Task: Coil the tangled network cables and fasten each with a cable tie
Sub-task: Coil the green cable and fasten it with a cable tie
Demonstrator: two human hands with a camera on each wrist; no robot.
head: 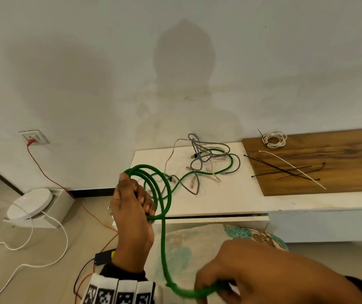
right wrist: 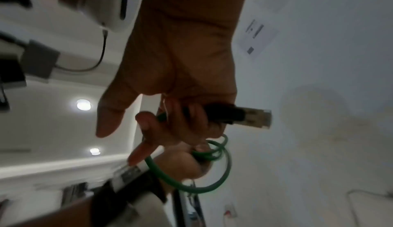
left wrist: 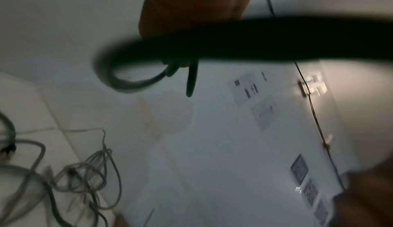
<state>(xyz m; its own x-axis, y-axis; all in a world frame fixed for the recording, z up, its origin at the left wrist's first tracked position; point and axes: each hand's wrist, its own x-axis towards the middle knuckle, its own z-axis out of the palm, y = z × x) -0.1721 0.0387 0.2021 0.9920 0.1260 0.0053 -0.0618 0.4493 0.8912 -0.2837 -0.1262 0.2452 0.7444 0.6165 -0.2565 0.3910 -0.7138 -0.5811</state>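
Note:
My left hand (head: pixel 140 201) is raised in front of the white table (head: pixel 230 200) and grips several loops of the green network cable (head: pixel 154 187). From the coil the green cable drops down to my right hand (head: pixel 216 285), which holds it near its end; the plug (right wrist: pixel 256 118) sticks out of that fist. The other end of the green cable runs into a tangle of grey and white cables (head: pixel 208 163) on the table. Black and white cable ties (head: pixel 285 170) lie on the wooden board (head: pixel 329 163). A white cable (head: pixel 274 139), coiled and tied, lies at the board's back.
On the floor at the left, a round white device (head: pixel 30 204) sits on a box, with white cords trailing from it. An orange wire runs from the wall socket (head: pixel 34 138) toward a black adapter (head: pixel 104 256). A patterned cloth (head: pixel 252 235) lies below the table edge.

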